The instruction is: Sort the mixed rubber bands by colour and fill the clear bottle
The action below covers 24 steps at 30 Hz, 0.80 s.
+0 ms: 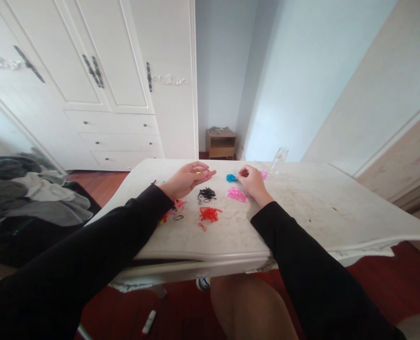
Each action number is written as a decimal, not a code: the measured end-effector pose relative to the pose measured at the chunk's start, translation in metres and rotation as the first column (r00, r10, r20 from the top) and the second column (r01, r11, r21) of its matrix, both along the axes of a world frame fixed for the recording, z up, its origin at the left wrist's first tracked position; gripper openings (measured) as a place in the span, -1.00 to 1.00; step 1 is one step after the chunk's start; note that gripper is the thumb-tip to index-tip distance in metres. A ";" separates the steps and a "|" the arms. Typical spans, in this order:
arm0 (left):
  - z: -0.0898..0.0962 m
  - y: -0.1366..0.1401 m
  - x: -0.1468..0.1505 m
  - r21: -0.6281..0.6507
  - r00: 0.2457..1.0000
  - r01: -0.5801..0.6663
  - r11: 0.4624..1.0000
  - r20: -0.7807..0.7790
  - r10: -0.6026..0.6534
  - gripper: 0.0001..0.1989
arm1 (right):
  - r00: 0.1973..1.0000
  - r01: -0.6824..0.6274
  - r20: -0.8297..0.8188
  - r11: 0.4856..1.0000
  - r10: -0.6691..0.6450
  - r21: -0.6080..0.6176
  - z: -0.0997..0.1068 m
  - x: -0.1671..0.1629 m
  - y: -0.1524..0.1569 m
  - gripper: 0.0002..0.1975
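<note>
My left hand is over the left part of the table, fingers stretched out. A bit of yellow shows at its fingers; whether it lies in the hand or behind it, I cannot tell. Close beside a pile of blue rubber bands, my right hand has its fingertips pinched together, and what they hold is too small to make out. Piles of black rubber bands, pink rubber bands and red rubber bands lie between the hands. Mixed-colour rubber bands are partly hidden by my left forearm.
A clear glass container stands at the back of the white table, near a bright pink item partly behind my right hand. Clothes are heaped at left. A white marker-like object lies on the floor.
</note>
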State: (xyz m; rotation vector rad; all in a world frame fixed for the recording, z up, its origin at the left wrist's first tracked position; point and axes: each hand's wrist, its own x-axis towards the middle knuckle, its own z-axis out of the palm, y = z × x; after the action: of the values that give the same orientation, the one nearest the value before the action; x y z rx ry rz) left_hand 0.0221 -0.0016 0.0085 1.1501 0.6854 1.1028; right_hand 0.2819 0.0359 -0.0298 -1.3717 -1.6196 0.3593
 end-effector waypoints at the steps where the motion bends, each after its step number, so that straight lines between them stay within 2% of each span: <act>1: 0.000 0.001 -0.001 0.006 1.000 -0.012 1.000 0.001 0.012 -0.83 | 1.000 0.004 0.004 1.000 -0.004 0.002 0.000 0.000 0.000 -0.89; 5: -0.002 0.005 -0.003 0.063 0.997 -0.051 0.997 -0.058 0.055 -0.70 | 0.998 0.062 0.018 0.998 -0.063 0.023 0.002 0.000 -0.001 -0.90; 8: -0.006 0.008 -0.005 0.152 0.975 -0.049 0.987 -0.207 0.080 -0.58 | 0.997 0.079 0.020 0.996 -0.080 0.045 0.003 -0.002 -0.002 -0.90; 12: -0.008 0.012 -0.008 0.233 0.921 -0.039 0.972 -0.370 0.125 -0.60 | 0.996 0.087 0.022 0.995 -0.088 0.051 0.005 -0.003 -0.004 -0.89; 17: -0.008 0.014 -0.008 0.235 0.908 -0.064 0.970 -0.389 0.154 -0.61 | 0.996 0.087 0.020 0.995 -0.088 0.046 0.010 -0.006 -0.008 -0.89; 20: -0.009 0.013 -0.006 0.224 0.935 -0.066 0.972 -0.325 0.138 -0.56 | 1.000 -0.001 0.018 0.996 -0.001 0.089 0.015 -0.013 -0.016 -0.88; 24: -0.008 0.010 -0.003 0.214 0.960 -0.064 0.975 -0.253 0.118 -0.54 | 0.965 -0.261 0.051 0.955 0.257 0.139 0.023 -0.028 -0.035 -0.83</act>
State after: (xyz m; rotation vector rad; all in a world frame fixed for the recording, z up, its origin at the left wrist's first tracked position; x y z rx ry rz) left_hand 0.0196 0.0079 0.0002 1.4721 0.8544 1.1273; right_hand 0.2539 0.0013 -0.0065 -1.0628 -1.8209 0.3668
